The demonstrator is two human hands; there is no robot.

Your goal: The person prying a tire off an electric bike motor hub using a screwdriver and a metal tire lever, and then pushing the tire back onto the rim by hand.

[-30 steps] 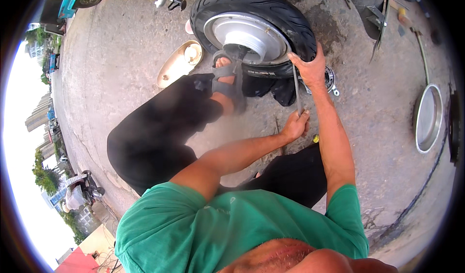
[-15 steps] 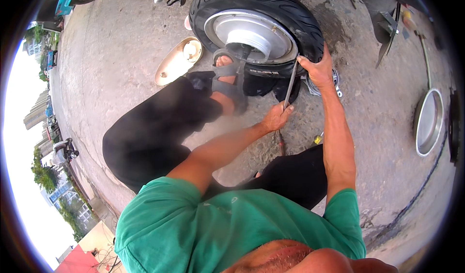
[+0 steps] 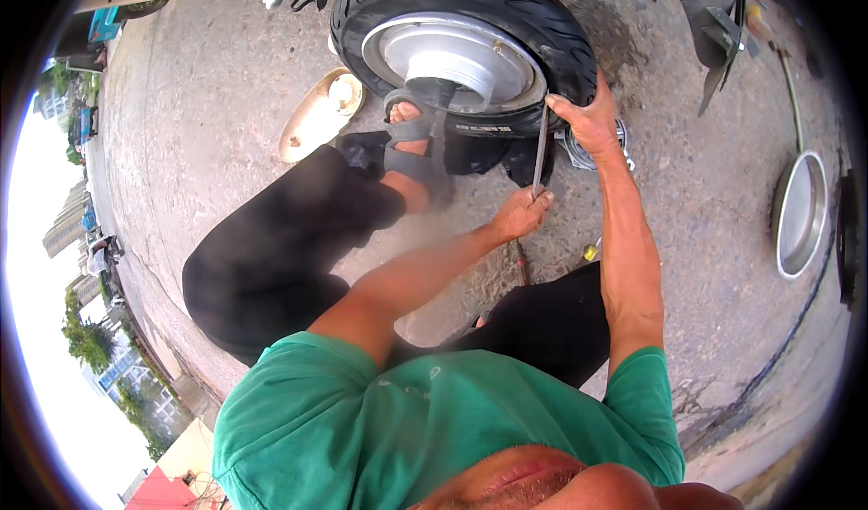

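Note:
A black scooter tyre (image 3: 573, 62) on a silver hub wheel (image 3: 380, 51) leans on the ground at the top of the view. Between tyre and rim, at the wheel's lower right, sits the tip of a flat metal tyre lever (image 3: 542, 153). My left hand (image 3: 522, 214) is closed around the lever's near end. On the tyre's right edge is my right hand (image 3: 594, 126), thumb in front beside the lever tip, fingers wrapped behind and partly hidden. My sandalled foot (image 3: 407, 139) rests against the wheel's near side.
A beige oval cover (image 3: 312, 126) with a round white part lies left of the wheel. A coiled metal piece (image 3: 579, 151) is beside my right wrist. A yellow-ended tool (image 3: 590, 252) lies near my knee, a metal pan (image 3: 801, 213) far right. Dark cloth (image 3: 479, 155) lies under the wheel.
The whole view has shifted slightly, so the wheel appears a little farther left and up. The lever stands slightly more upright. Both hands keep their holds.

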